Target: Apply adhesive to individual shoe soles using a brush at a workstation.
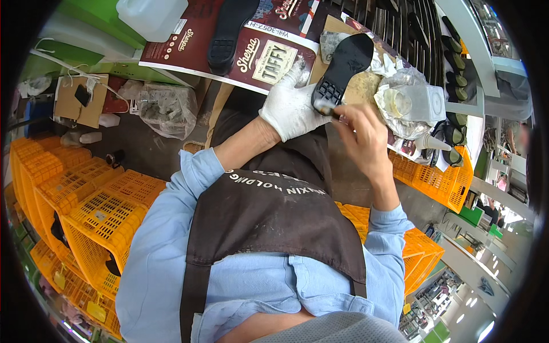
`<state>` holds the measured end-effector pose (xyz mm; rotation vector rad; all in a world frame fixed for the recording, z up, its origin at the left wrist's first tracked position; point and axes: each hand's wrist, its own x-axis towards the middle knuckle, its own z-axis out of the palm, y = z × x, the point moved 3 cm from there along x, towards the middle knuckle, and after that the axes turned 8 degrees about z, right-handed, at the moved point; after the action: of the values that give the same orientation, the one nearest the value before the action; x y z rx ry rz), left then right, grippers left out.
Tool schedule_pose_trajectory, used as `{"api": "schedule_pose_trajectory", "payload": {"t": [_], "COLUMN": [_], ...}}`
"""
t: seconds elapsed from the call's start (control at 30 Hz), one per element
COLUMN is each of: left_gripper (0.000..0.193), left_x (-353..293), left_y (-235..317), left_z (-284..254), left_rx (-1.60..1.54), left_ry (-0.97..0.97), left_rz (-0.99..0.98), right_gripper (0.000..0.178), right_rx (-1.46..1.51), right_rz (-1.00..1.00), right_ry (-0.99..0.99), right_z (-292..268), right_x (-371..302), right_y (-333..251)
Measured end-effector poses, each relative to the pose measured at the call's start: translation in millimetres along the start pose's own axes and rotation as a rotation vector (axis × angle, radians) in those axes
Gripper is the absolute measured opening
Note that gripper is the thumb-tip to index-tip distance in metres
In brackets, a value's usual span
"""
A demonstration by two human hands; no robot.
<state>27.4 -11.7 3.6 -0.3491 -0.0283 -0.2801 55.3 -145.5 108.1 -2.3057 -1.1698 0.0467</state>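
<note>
A black shoe sole (350, 60) is tilted over the work table, its heel toward me and its gridded recesses facing up. My left hand (290, 107), in a white glove, grips it by the heel end. The bare fingers of my right hand (364, 137) are pinched round the dark handle of a small brush (326, 107). Its pale, blurred tip is at the sole's heel. Another black sole (227, 40) lies on the printed maroon cardboard (251, 62) to the left.
A clear plastic container (420, 103) rests tipped on crumpled plastic at the right, near a white nozzle bottle (433, 143). Several soles (456, 77) line the far right rack. A white jug (151, 17) stands back left. Orange crates (108, 211) flank me.
</note>
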Motion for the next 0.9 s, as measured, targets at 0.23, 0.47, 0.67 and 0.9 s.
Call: {"api": "schedule_pose_trajectory", "payload": {"t": [0.23,0.47,0.67,0.9], "left_gripper": [0.082,0.081,0.083,0.068], "left_x": [1,7,9,6], "left_y": [-2,-1,-6,-12], "left_z": [-5,-15,-3,-5], "left_rx": [-0.019,0.103,-0.047,0.126], "left_ry": [0.033,0.003,-0.221,0.189], "left_rz": [0.06,-0.01,-0.057,0.097], "right_gripper": [0.027,0.028,0.03,0.027], "right_rx": [-0.012,0.055,-0.058,0.116], "right_rz": [0.061,-0.068,-0.094,-0.149], "right_ry": [0.173,0.041,0.228,0.228], "right_z": [-4,15,10,1], "right_x": [16,-7,7,2], "right_y": [9,-10,5,-1]}}
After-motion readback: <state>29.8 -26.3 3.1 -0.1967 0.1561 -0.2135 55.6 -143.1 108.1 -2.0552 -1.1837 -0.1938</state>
